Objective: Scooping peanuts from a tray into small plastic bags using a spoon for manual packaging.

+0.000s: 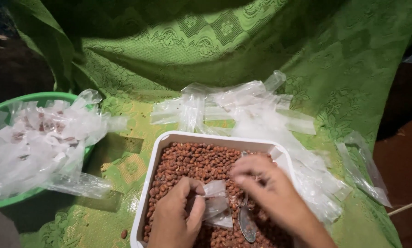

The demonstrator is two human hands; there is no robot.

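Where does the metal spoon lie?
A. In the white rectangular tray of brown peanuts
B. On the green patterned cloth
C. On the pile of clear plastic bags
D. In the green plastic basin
A: the metal spoon lies on the brown peanuts inside the white rectangular tray, under the right hand.

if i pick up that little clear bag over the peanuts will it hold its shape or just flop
The small clear bag would probably flop: it already creases where the left hand pinches it. It looks thin and light, like the loose bags on the green cloth. It may be slippery.
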